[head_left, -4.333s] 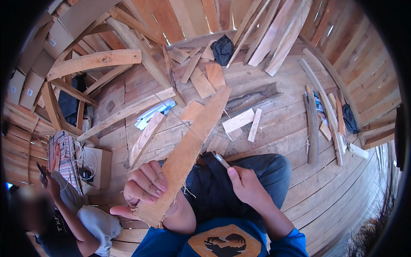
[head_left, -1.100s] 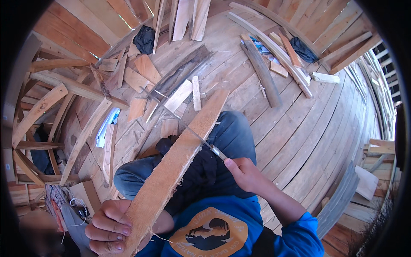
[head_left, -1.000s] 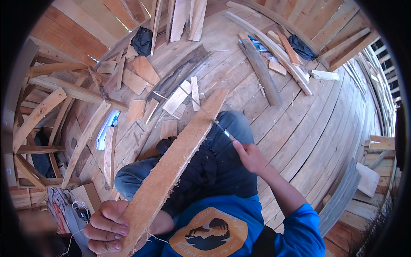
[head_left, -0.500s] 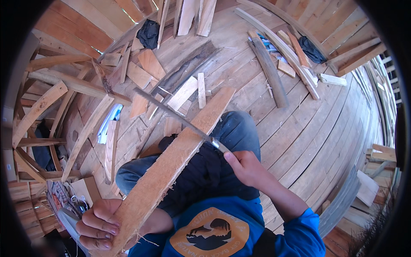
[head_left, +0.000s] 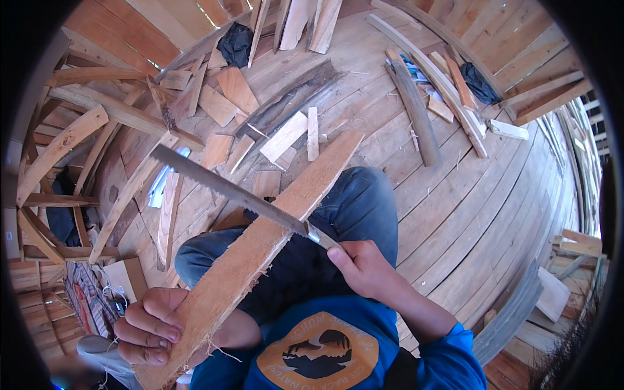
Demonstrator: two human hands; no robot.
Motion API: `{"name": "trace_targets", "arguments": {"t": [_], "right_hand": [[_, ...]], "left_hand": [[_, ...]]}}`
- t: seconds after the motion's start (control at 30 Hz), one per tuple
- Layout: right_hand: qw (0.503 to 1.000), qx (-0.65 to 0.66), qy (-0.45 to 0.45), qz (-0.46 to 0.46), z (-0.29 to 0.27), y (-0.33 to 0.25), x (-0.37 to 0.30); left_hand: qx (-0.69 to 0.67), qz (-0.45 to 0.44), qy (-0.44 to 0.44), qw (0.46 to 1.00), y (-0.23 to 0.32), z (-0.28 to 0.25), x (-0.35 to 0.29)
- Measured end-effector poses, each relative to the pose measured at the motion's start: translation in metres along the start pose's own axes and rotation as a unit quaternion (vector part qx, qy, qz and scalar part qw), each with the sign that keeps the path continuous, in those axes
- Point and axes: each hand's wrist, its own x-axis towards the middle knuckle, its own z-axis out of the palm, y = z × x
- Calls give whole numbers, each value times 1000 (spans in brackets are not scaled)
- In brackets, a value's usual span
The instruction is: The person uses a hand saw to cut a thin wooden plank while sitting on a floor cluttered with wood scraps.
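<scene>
A long rough wooden plank (head_left: 244, 260) slants across my lap, its lower end near my body and its far end beyond my knee. My left hand (head_left: 153, 328) grips that lower end, fingers wrapped over the edge. In my right hand (head_left: 364, 266) is the handle of a handsaw (head_left: 234, 192). The toothed blade crosses the plank's upper half and points to the far left. Whether the teeth bite into the wood, I cannot tell. Frayed splinters hang along the plank's lower right edge.
Offcuts (head_left: 283, 140) and a bark-edged slab (head_left: 289, 97) lie on the board floor ahead. A curved wooden frame (head_left: 84, 156) stands at the left. Long poles (head_left: 416, 110) lie at the far right. Black bags (head_left: 235, 45) sit by the wall. A cardboard box (head_left: 127, 279) is near my left hand.
The saw has swung so its tip points farther left, and its blade now shows more of its broad side. My right hand has moved slightly left and down. The left hand keeps its hold.
</scene>
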Motion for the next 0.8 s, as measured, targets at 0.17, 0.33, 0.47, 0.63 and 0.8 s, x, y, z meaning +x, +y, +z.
{"name": "trace_targets", "arguments": {"t": [0.17,0.33,0.47,0.63,0.8], "right_hand": [[992,-61,62,94,-24,52,21],[999,-42,18,1,2,10,1],[987,-80,93,100,-18,62,22],[995,-66,73,19,7,23,8],[986,-82,93,115,-20,51,27]], "left_hand": [[-22,-12,-3,1000,-5,1,5],[18,3,-32,999,3,-6,-1],[-7,-17,0,1000,1,-3,7],[-16,-8,-8,1000,0,-7,4],[-108,-11,-29,994,-5,-17,6]]}}
